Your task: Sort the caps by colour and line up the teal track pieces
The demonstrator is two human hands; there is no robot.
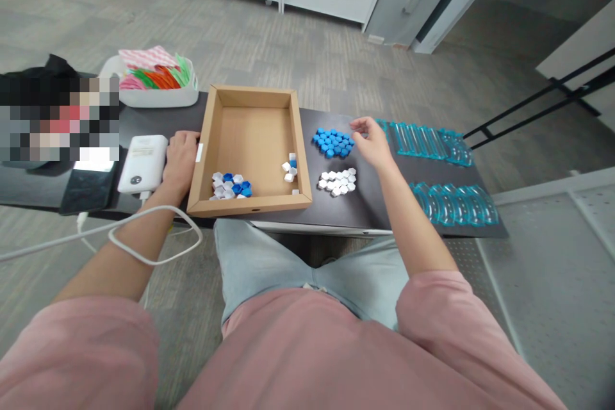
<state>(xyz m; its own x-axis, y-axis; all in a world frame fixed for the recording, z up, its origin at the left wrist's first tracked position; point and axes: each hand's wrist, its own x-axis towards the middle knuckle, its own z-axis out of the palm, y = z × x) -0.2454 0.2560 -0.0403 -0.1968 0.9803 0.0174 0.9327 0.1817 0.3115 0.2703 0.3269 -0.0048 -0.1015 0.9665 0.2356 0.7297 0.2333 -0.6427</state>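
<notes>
My right hand (371, 139) hovers at the right edge of a cluster of blue hexagonal pieces (333, 142). Its thumb and fingers are apart, with nothing visible between them. Just nearer to me lies a similar group of white hexagonal pieces (337, 181). My left hand (180, 155) rests against the outer left wall of a shallow cardboard box (250, 206), fingers extended along it. Inside the box, mixed blue and white pieces (231, 186) gather in the near left corner. A few more pieces (289, 170) lie by its right wall.
Rows of clear teal plastic pieces (420, 141) and curved ones (456, 205) lie to the right. Left are a white power bank (143, 163) with a cable (158, 209), a dark phone (91, 186), and a white basket (161, 97) of colourful items. The table (336, 211) is narrow.
</notes>
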